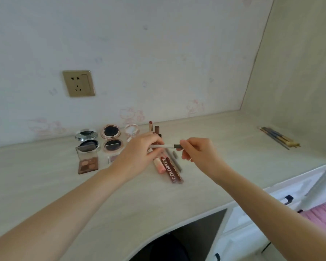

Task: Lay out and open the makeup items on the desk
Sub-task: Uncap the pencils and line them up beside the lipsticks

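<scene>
Both hands' grip, left (139, 153) and right (198, 151), clamped on white pencil (163, 146) between them.

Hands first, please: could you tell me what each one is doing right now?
Left hand: grips the white pen.
Right hand: pinches the pen's dark cap.

A: Where does the view look from?

B: From a single wide-angle camera on the person's head, facing forward and down over a pale desk (120, 194) toward the wall behind it.

A: How near is it?

B: Near enough that both forearms stretch in from the bottom corners, the left hand (139, 155) and right hand (199, 153) meeting near mid-frame. The wide lens bends the desk's edges.

A: Any second view?

B: No, only this one, so nothing is shared.
</scene>
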### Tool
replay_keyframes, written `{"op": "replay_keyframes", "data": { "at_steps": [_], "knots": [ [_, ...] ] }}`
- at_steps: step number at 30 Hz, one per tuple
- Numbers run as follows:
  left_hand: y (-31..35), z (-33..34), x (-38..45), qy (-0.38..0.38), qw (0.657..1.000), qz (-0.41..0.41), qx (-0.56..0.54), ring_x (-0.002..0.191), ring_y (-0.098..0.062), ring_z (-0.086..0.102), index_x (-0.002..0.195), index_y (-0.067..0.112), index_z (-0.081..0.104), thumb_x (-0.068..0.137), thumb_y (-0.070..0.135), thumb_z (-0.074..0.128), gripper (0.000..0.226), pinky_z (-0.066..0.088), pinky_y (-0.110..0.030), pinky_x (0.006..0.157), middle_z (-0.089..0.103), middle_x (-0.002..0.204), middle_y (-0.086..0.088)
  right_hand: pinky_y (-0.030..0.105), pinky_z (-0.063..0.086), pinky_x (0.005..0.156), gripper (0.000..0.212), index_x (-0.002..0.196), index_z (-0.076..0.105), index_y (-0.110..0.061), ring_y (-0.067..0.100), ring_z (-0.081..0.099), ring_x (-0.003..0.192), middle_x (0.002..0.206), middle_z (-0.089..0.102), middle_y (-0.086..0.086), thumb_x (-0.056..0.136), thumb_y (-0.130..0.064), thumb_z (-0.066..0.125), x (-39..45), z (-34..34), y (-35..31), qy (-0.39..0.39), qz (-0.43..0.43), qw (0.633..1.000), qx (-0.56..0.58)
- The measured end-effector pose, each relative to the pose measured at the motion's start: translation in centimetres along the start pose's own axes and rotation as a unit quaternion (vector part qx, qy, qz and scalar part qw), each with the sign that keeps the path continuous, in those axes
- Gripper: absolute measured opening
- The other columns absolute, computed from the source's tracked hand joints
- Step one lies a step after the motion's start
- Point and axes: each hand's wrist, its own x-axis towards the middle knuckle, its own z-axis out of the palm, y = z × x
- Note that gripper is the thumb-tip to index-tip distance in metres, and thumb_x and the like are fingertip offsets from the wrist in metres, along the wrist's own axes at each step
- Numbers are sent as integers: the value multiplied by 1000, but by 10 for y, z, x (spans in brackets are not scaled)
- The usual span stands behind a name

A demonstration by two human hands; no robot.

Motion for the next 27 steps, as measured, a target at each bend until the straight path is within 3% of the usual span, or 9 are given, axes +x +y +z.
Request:
{"op": "replay_keyframes", "data": {
  "at_steps": [4, 9, 11, 13, 18, 21, 23, 27],
  "knots": [
    [-25, -23, -46, 8, 999, -25, 35, 75, -3, 52, 94, 26, 65, 90, 25, 64, 5, 37, -16, 64, 57, 84, 16, 20, 41, 49, 34, 69, 68, -13, 6, 50, 48, 59, 64, 0, 96, -26, 53, -15, 45, -14, -50, 30, 997, 56],
    [-53, -31, -96, 41, 990, -50, 122, 67, -1, 48, 90, 23, 66, 86, 27, 68, 5, 37, -18, 68, 58, 81, 17, 20, 51, 63, 21, 81, 71, -18, 1, 57, 59, 65, 67, -7, 95, -21, 56, -28, 95, -14, -107, 39, 990, 84],
    [-62, -32, -109, 59, 989, -65, 123, 70, -5, 53, 89, 22, 67, 84, 24, 71, 7, 45, -28, 67, 60, 82, 15, 14, 49, 59, 16, 87, 71, -16, -4, 55, 57, 68, 66, -7, 94, -19, 57, -31, 110, -12, -113, 34, 989, 93],
    [-70, -32, -116, 74, 987, -79, 121, 75, -9, 56, 89, 21, 67, 82, 21, 74, 10, 47, -29, 68, 60, 84, 14, 12, 48, 58, 13, 95, 71, -14, -6, 57, 60, 73, 67, -7, 94, -16, 57, -31, 121, -11, -116, 18, 988, 96],
    [-77, -25, -122, 107, 979, -83, 155, 79, -12, 57, 88, 18, 67, 77, 13, 77, 16, 37, -17, 70, 62, 85, 9, 14, 50, 64, 14, 98, 71, -16, -6, 58, 71, 86, 69, -7, 90, -8, 62, -27, 131, -7, -104, -24, 990, 95],
    [-73, -19, -125, 113, 974, -70, 181, 78, -15, 60, 90, 19, 67, 82, 21, 71, 10, 40, -20, 69, 64, 85, 9, 19, 53, 71, 16, 97, 72, -18, 0, 63, 85, 92, 70, -9, 88, -7, 64, -27, 135, -2, -100, -56, 990, 83],
    [-68, -16, -127, 105, 973, -57, 196, 76, -13, 60, 91, 21, 66, 87, 31, 57, 14, 45, -23, 65, 65, 84, 10, 23, 55, 77, 19, 96, 71, -22, 4, 65, 91, 94, 71, -11, 87, -6, 65, -28, 137, 1, -104, -74, 989, 75],
    [-67, -14, -130, 106, 972, -42, 204, 73, -17, 60, 91, 19, 65, 91, 31, 47, 21, 49, -32, 60, 65, 82, 7, 27, 54, 83, 22, 101, 68, -27, 2, 65, 93, 87, 69, -20, 86, -10, 67, -30, 136, 1, -92, -58, 989, 99]
  ]
}}
